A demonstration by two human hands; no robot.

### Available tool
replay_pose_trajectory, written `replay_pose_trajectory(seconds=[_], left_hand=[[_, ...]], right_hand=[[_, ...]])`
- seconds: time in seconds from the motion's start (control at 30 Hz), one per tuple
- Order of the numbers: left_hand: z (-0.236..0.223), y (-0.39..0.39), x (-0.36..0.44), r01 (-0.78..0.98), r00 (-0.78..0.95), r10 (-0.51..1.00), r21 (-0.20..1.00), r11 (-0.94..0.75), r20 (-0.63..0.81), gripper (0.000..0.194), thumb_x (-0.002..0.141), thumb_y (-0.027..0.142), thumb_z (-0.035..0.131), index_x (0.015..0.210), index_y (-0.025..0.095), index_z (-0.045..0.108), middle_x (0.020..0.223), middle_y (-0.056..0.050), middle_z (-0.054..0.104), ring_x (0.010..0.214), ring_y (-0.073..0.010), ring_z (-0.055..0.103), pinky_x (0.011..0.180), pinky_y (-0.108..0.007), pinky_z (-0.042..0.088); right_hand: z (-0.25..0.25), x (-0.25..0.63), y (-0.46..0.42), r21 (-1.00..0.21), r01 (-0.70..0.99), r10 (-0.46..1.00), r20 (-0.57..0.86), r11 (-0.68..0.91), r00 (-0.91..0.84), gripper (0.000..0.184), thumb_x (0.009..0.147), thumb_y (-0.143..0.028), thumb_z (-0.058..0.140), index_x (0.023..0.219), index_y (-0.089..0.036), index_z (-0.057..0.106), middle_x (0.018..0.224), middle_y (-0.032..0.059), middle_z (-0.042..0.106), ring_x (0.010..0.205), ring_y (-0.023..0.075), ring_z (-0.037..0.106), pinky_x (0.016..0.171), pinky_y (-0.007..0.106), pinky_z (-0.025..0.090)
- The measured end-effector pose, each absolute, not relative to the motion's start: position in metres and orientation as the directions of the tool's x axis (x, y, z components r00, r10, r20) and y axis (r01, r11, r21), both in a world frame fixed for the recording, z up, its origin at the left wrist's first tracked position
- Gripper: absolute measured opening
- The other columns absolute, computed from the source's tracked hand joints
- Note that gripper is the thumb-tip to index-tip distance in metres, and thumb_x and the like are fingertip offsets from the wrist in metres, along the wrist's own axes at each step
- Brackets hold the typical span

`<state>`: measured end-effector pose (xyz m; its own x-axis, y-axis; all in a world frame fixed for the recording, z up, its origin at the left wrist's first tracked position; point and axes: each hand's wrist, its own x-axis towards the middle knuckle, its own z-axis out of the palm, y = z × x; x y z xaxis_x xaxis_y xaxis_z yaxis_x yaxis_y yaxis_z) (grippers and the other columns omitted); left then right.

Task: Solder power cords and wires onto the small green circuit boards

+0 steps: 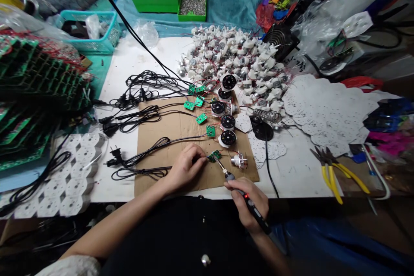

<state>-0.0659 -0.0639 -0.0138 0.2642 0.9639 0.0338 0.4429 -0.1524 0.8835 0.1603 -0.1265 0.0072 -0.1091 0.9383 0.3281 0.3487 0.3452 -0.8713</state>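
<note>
The right hand point(249, 202) is wrapped around a slim black pen-shaped soldering iron point(247, 198) with a red light glowing on its handle; the metal tip reaches a small green rectangular circuit board point(214, 156) lying just ahead, between the two hands. The left hand point(187, 166) rests on a brown flat cardboard sheet point(181, 127), its thumb and fingers bent towards each other at the board's near-left edge; whether they pinch the board or a wire there, I cannot tell. A white plastic and silver metal motor unit point(238, 161) lies just beyond the right hand, near the board. Ahead of both hands stands a staggered row of round black perforated discs point(227, 138) on white bases, and farther off a heap of white plastic motor parts point(233, 51). Looped black power cords with plugs point(139, 153) lie left of and beyond the left hand; yellow-handled metal pliers point(331, 177) lie well to the right of the right hand.
</note>
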Motion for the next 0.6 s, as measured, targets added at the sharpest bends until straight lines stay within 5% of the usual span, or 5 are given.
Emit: replay_pose_trajectory(seconds=[0.33,0.47,0.6], left_hand=[[-0.005,-0.067,-0.065,0.484,0.294,0.955,0.867,-0.119,-0.033,0.011,0.096,0.024,0.057,0.087,0.019,0.059,0.086,-0.004,0.065,0.082,-0.0167,0.061,0.077,-0.031,0.049],[0.002,-0.067,-0.063,0.475,0.273,0.935,0.877,0.072,-0.225,0.012,0.093,0.029,0.06,0.087,0.019,0.064,0.082,-0.003,0.07,0.08,-0.0175,0.064,0.077,-0.032,0.049],[0.001,-0.068,-0.061,0.283,0.279,0.832,0.868,0.407,-0.481,0.025,0.088,0.042,0.066,0.088,0.017,0.064,0.074,-0.002,0.068,0.067,-0.0164,0.064,0.066,-0.03,0.051]], right_hand=[[0.01,0.179,-0.127,-0.827,0.392,0.912,0.397,0.403,-0.101,0.025,0.097,-0.017,0.056,0.117,-0.024,0.068,0.092,0.0039,0.077,0.078,0.0192,0.074,0.069,0.034,0.064],[0.003,0.172,-0.128,-0.705,0.548,0.869,0.486,0.45,-0.089,0.038,0.093,-0.013,0.065,0.129,-0.024,0.062,0.101,0.007,0.076,0.087,0.0212,0.075,0.077,0.036,0.065],[-0.017,0.151,-0.121,-0.501,0.686,0.779,0.608,0.528,-0.156,0.056,0.087,-0.018,0.077,0.139,-0.025,0.056,0.111,0.0112,0.072,0.097,0.0264,0.075,0.08,0.039,0.066]])
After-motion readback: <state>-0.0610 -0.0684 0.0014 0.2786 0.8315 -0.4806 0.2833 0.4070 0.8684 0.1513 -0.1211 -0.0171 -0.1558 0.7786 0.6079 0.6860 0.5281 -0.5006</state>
